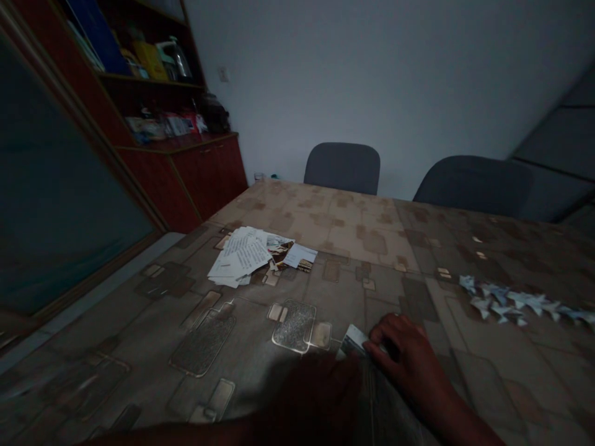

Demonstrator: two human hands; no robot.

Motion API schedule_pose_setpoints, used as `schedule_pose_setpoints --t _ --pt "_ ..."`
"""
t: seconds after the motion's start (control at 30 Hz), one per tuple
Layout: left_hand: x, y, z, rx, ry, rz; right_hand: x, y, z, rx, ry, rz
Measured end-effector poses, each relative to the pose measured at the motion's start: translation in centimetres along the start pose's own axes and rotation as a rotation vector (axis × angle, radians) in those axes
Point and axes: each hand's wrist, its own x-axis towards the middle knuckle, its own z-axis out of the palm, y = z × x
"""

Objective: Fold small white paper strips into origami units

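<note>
In the head view, at the near edge, right of centre: a small paper piece (353,339), pale with a dark printed patch, between the two hands. Right hand (403,350) curled, thumb and forefinger nearly together at the paper piece's right side, a gap showing behind them; too dark to tell how firmly pinched. Left hand (325,384) in deep shadow, over the paper piece's near left side; cannot tell how far open or whether gripping.

Farther off and to the left, a loose, overlapping pile of printed sheets (244,255), with a small white card (300,255) at its right end. To the right, a cluster of small folded paper shapes (525,301), pointed and pale. Beneath everything, a patterned tablecloth (344,291). Beyond the far edge, two grey chairs (343,166) against a plain wall; at far left, a red cabinet (207,176) with crowded shelves.
</note>
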Motion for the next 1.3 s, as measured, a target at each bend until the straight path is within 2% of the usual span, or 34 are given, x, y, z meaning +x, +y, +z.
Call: schedule_pose_setpoints --t 0.17,0.5,0.73,0.83,1.0,1.17,1.3 --pt "-0.6 0.6 0.8 0.066 0.005 0.014 0.1 -0.1 -0.2 0.004 0.005 0.009" --pt "-0.7 1.1 0.2 0.131 0.01 -0.001 0.1 -0.1 -0.2 0.004 0.03 -0.008" --pt "-1.5 1.2 -0.5 0.228 -0.107 -0.004 -0.1 0.0 -0.1 0.008 0.016 0.016" --pt "-1.6 1.2 -0.3 0.249 -0.068 0.013 -0.5 -0.1 -0.1 0.004 0.07 0.027" --pt "-1.6 1.2 0.6 0.273 -0.016 0.035 -1.1 -0.5 0.8 -0.104 0.261 0.002" --pt "-1.4 1.3 0.4 0.309 -0.042 0.005 -1.1 -0.2 2.1 -0.151 0.269 0.024" --pt "-1.3 1.0 -0.3 0.293 -0.105 0.067 -1.4 1.0 2.2 -0.11 0.268 0.06"
